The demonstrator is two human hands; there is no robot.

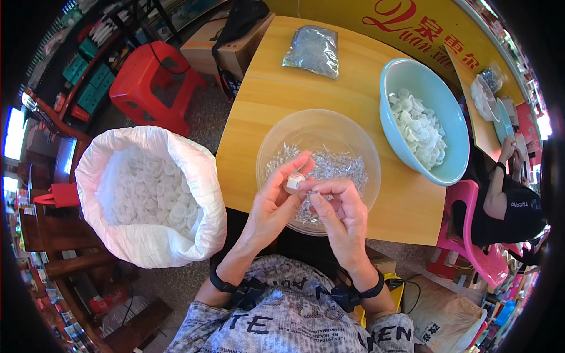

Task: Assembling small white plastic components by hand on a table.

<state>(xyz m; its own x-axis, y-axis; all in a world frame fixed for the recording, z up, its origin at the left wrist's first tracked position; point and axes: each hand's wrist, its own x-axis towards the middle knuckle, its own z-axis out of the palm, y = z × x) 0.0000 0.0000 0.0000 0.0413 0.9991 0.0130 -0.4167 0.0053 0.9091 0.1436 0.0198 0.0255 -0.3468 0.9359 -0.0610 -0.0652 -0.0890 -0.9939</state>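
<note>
Both hands are raised over a translucent round bowl (271,132) full of small clear plastic pieces (347,167). My left hand (268,206) is closed around a small white plastic piece (293,181), held between thumb and fingers. Close beside it, my right hand (341,217) pinches with thumb and forefinger. Its fingertips meet the white piece's right side, and whatever tiny thing they grip is too small to name. Left of the table, an open white sack (150,247) holds many white, round, thin pieces (153,188). Similar white pieces (418,126) fill part of a light blue basin (453,117) on the right.
A sealed clear bag (312,50) of small grey-looking contents lies at the wooden table's (253,88) far side. A red stool (156,82) and a cardboard box (203,50) stand beyond the sack. Another person (500,206) works at the right, near a pink chair (468,235).
</note>
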